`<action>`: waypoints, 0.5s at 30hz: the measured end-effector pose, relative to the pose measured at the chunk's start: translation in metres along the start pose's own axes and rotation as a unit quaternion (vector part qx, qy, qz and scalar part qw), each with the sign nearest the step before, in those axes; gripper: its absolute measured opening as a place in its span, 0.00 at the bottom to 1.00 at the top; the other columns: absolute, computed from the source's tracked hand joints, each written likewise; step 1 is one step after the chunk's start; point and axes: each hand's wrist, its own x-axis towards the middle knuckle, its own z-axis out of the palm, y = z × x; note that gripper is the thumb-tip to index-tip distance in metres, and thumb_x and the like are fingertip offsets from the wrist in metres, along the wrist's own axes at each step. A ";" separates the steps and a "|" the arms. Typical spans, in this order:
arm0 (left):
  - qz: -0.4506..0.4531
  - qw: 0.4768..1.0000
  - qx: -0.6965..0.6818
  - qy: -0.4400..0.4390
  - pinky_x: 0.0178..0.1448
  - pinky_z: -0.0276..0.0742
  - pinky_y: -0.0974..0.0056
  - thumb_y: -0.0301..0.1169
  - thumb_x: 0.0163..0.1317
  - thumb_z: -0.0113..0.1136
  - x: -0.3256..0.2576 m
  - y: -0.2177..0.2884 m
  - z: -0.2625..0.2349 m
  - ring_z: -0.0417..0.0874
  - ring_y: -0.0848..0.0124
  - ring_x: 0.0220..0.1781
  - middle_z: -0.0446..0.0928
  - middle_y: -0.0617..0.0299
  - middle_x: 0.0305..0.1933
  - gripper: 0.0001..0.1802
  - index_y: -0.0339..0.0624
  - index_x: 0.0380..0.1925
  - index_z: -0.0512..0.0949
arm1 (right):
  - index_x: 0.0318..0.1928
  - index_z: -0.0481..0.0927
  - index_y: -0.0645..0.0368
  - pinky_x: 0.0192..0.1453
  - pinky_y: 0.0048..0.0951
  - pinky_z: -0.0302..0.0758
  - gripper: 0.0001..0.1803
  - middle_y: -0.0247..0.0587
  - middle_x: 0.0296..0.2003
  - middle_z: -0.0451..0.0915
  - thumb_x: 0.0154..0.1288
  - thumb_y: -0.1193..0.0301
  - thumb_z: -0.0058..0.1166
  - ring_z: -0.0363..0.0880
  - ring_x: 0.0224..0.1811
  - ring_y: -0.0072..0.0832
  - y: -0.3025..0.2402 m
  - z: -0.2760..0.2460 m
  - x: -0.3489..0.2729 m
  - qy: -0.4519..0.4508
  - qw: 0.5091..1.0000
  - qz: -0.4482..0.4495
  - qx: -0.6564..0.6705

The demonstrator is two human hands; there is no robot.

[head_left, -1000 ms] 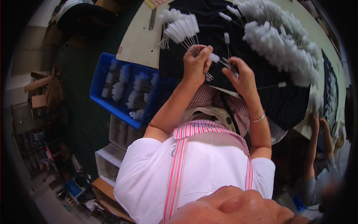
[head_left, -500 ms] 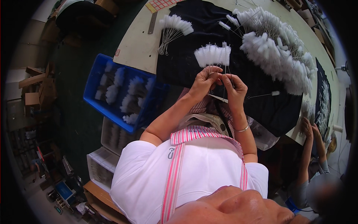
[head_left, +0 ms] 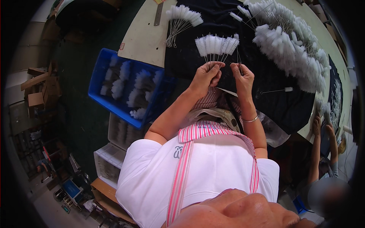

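My left hand (head_left: 207, 75) is closed around the wire stems of a fan of white-bristled tube brushes (head_left: 215, 45), whose heads point away from me. Just to its right, my right hand (head_left: 243, 74) is closed on a thin dark metal tool (head_left: 238, 57); its exact kind is too small to make out. Both hands are held over the near edge of the black cloth (head_left: 190, 72), slightly apart. Beyond my left hand, another fanned bunch of brushes (head_left: 184, 16) lies on the cloth. A single brush (head_left: 275, 91) rests to the right of my right hand.
A large heap of white brushes (head_left: 289, 49) covers the table's right side. Bundled brushes fill a blue crate (head_left: 99, 72) at the left. A metal ruler (head_left: 158, 15) lies on the pale tabletop (head_left: 142, 47). At the far right, another person's hands (head_left: 323, 128) touch the table.
My right hand has moved slightly away from my left, opening a gap between them. The brushes in my left hand are spread wider. The whole view has shifted a little.
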 end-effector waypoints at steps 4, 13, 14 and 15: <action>0.015 1.000 -0.002 0.001 0.20 0.59 0.78 0.34 0.65 0.53 0.003 0.015 -0.002 0.66 0.83 0.18 0.72 0.68 0.25 0.13 0.40 0.45 0.74 | 0.39 0.79 0.57 0.30 0.33 0.73 0.13 0.41 0.30 0.79 0.57 0.64 0.60 0.78 0.27 0.36 0.010 -0.003 0.010 0.096 0.937 -0.105 -0.319; 0.347 0.649 0.575 0.357 0.54 0.68 0.52 0.27 0.56 0.54 0.071 0.096 -0.044 0.73 0.49 0.48 0.73 0.41 0.45 0.19 0.28 0.47 0.69 | 0.34 0.75 0.58 0.37 0.43 0.77 0.07 0.46 0.34 0.78 0.53 0.71 0.50 0.80 0.34 0.48 0.028 -0.025 0.015 0.028 0.857 -0.017 -0.514; 0.361 0.585 0.622 0.373 0.55 0.66 0.51 0.28 0.55 0.54 0.084 0.104 -0.050 0.73 0.48 0.49 0.73 0.40 0.43 0.19 0.28 0.46 0.69 | 0.33 0.75 0.60 0.38 0.44 0.77 0.07 0.48 0.34 0.78 0.53 0.71 0.49 0.80 0.34 0.48 0.025 -0.027 0.014 0.034 0.864 -0.016 -0.502; 0.378 0.524 0.662 0.381 0.56 0.65 0.50 0.28 0.54 0.54 0.101 0.107 -0.059 0.72 0.48 0.49 0.73 0.39 0.42 0.20 0.27 0.45 0.69 | 0.31 0.76 0.60 0.38 0.45 0.76 0.07 0.49 0.32 0.78 0.53 0.70 0.50 0.80 0.35 0.49 0.015 -0.030 0.015 0.024 0.874 0.032 -0.484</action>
